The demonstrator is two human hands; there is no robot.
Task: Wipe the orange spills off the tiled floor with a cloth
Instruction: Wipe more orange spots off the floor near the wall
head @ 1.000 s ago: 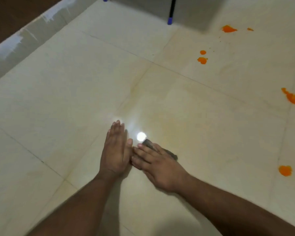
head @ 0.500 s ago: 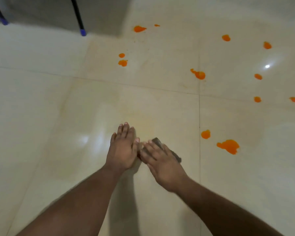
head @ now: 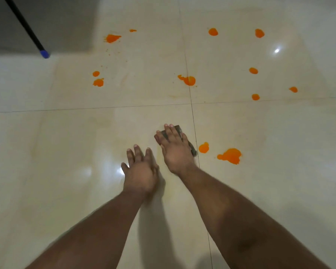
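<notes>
My right hand [head: 176, 150] presses flat on a dark grey cloth [head: 192, 148] on the cream tiled floor [head: 66, 152]; only the cloth's edges show around the fingers. My left hand [head: 140, 169] lies flat on the tile just left of it and nearer to me, fingers spread, holding nothing. A small orange spill [head: 203, 148] sits right beside the cloth, with a larger orange spill [head: 230, 155] past it. Several more orange spots dot the far tiles, among them a spot on the grout line [head: 188, 80] and a splash at the far left [head: 112, 38].
A black leg with a blue foot [head: 44, 54] stands at the far left, in front of a grey shadowed area [head: 56, 22]. Grout lines cross just beyond my hands. Ceiling light glares off the tile [head: 276, 50] at the far right.
The view has swung right, bringing more spills into sight. My right hand has slid the cloth forward and right, close to the small spill. My left hand has dropped back from it.
</notes>
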